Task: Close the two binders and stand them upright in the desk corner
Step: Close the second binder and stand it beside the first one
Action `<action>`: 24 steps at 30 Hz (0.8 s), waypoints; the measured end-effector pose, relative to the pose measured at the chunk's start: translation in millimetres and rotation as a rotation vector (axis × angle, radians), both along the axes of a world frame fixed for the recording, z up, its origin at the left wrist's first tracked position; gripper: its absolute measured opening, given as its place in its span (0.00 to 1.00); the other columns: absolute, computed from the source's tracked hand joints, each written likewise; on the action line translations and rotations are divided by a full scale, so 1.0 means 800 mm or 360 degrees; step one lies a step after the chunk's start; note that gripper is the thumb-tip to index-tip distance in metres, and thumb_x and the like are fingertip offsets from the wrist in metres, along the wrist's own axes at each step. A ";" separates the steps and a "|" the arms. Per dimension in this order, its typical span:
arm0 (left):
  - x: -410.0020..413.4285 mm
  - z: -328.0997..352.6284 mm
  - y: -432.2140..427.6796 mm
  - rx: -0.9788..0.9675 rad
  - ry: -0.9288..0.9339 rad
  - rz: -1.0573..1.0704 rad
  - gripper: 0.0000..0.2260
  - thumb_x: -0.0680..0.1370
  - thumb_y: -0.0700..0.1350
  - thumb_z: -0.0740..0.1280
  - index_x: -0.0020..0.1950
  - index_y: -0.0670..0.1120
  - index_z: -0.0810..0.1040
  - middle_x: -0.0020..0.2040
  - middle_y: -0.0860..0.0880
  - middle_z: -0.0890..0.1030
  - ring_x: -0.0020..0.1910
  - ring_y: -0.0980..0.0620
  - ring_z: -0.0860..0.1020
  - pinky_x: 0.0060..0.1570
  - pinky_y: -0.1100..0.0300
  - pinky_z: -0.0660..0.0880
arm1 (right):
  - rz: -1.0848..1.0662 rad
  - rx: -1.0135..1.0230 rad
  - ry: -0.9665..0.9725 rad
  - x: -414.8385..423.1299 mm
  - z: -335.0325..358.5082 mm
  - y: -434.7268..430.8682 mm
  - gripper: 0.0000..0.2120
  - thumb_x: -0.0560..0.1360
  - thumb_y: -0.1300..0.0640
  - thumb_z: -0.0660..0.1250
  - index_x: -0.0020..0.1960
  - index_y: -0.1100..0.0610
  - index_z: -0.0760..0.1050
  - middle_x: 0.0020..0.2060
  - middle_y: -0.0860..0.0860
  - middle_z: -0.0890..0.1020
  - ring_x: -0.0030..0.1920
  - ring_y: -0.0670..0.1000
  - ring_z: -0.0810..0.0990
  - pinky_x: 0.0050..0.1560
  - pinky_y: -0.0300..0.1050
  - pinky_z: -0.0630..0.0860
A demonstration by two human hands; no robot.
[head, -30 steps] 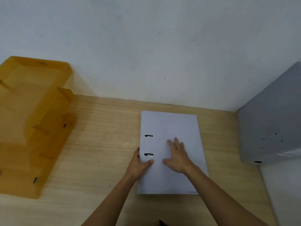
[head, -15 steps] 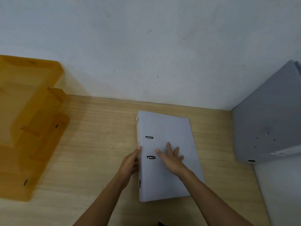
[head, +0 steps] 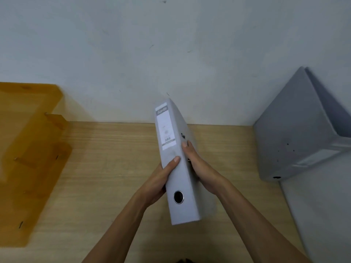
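Observation:
A closed light-grey lever-arch binder is held above the middle of the wooden desk, spine up, with its label and finger hole facing me. My left hand grips its left face, thumb over the spine. My right hand presses flat against its right face. A second grey binder stands upright at the right, in the corner where the desk meets the back wall, and it looks closed.
An orange translucent tiered letter tray fills the left side of the desk. The white wall runs along the desk's back edge. A pale grey surface borders the desk on the right.
The binder lay flat under my two hands a second ago. It has been tipped up onto its edge and lifted, spine now upward, gripped from both sides.

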State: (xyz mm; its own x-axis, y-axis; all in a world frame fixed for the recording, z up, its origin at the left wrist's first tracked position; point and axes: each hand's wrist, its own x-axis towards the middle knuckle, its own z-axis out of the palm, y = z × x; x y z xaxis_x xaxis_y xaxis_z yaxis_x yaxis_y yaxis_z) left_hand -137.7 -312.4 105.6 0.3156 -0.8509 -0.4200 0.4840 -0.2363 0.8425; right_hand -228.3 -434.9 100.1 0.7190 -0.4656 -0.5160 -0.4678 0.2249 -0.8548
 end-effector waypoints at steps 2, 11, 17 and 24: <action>-0.008 0.009 -0.004 -0.0068 -0.0092 -0.0025 0.18 0.81 0.50 0.65 0.71 0.52 0.72 0.62 0.48 0.84 0.60 0.46 0.83 0.58 0.51 0.81 | -0.0028 -0.0128 -0.0148 -0.017 0.031 -0.004 0.44 0.67 0.23 0.63 0.79 0.32 0.54 0.75 0.37 0.70 0.73 0.46 0.72 0.73 0.59 0.69; -0.072 0.030 -0.063 -0.0267 -0.0683 -0.0189 0.36 0.71 0.34 0.77 0.75 0.50 0.67 0.64 0.53 0.81 0.60 0.57 0.82 0.49 0.63 0.81 | -0.0134 -0.0632 -0.0479 -0.131 0.093 -0.056 0.48 0.67 0.49 0.79 0.80 0.40 0.58 0.73 0.43 0.74 0.73 0.47 0.74 0.68 0.58 0.77; -0.137 -0.017 -0.103 -0.0221 -0.0832 -0.0323 0.37 0.71 0.35 0.77 0.75 0.51 0.65 0.61 0.62 0.80 0.60 0.61 0.80 0.50 0.64 0.80 | -0.0216 -0.0602 -0.0359 -0.206 0.063 -0.071 0.45 0.72 0.63 0.77 0.81 0.43 0.59 0.74 0.40 0.73 0.73 0.42 0.72 0.70 0.50 0.75; -0.204 -0.039 -0.142 -0.0249 -0.0842 -0.0423 0.45 0.73 0.40 0.77 0.82 0.50 0.53 0.73 0.52 0.73 0.69 0.59 0.74 0.56 0.62 0.80 | -0.0447 -0.0592 -0.0153 -0.293 0.021 -0.094 0.34 0.71 0.69 0.75 0.67 0.40 0.72 0.58 0.32 0.83 0.64 0.36 0.79 0.55 0.33 0.79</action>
